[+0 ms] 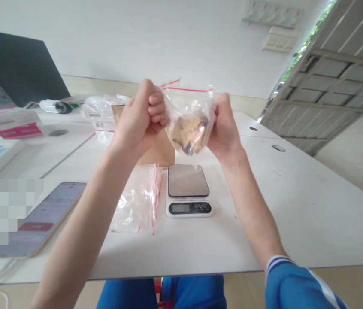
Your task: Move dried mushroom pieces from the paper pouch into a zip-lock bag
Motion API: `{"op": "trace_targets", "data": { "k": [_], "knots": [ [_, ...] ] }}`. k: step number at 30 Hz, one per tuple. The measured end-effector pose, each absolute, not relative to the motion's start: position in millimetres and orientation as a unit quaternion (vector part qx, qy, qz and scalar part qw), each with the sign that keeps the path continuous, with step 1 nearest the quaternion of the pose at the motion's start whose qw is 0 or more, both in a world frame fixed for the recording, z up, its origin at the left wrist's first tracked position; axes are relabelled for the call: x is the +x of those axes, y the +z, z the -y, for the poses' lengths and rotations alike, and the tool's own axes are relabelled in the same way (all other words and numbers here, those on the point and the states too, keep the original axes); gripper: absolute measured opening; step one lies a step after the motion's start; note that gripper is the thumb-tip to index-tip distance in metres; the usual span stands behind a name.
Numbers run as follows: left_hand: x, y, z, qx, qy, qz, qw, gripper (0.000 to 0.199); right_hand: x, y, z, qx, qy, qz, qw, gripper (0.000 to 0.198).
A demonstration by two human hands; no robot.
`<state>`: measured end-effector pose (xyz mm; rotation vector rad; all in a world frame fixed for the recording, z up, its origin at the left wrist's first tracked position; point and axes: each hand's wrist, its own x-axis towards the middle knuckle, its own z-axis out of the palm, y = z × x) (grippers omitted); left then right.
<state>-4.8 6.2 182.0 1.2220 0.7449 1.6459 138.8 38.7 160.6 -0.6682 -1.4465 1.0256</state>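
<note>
Between my two hands, above the table, hangs a clear zip bag (189, 120) with a red seal line and light-brown, dark-edged dried pieces inside; their exact kind is unclear. My left hand (147, 116) is closed on the bag's left side, fingers curled. On the other side my right hand (225, 126) pinches the bag's right edge. Below it stands a small digital kitchen scale (188, 182) with a bare metal plate; its display is too faint to read. Left of the scale lies a stack of flat clear zip bags (136, 199).
Behind my left hand is a brown paper bag (160, 150), partly hidden, beside clear plastic packaging (101, 113). A phone (48, 219) with a cable lies at the left. Farther back are a pink and white box (9, 122) and a dark monitor (17, 68).
</note>
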Motion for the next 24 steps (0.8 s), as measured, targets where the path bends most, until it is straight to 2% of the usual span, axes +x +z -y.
{"op": "trace_targets", "data": {
  "k": [3,7,9,12,15,18,21,24],
  "knots": [
    [-18,186,-9,0.513,0.685,-0.286,0.431,0.043,161,170,-48,-0.247,0.452,0.563,0.646,0.034],
    [-21,177,-10,0.647,0.561,-0.352,0.378,0.039,182,181,-44,-0.199,0.471,0.552,0.659,0.035],
    [-16,166,-12,0.65,0.546,-0.376,0.372,0.039,185,185,-37,-0.206,0.461,0.56,0.657,0.035],
    [-6,140,-17,0.546,0.61,-0.382,0.429,0.044,180,191,-24,-0.227,0.428,0.572,0.661,0.032],
    [3,112,-12,0.439,0.591,-0.37,0.567,0.042,164,191,-17,-0.257,0.429,0.58,0.643,0.026],
    [9,92,5,0.386,0.564,-0.274,0.677,0.05,144,179,-25,-0.307,0.432,0.61,0.589,0.023],
    [7,84,21,0.361,0.62,-0.204,0.666,0.059,136,159,-40,-0.322,0.399,0.716,0.474,0.029],
    [-2,77,23,0.322,0.667,-0.269,0.615,0.038,144,147,-44,-0.392,0.266,0.828,0.3,0.031]
  ]
}}
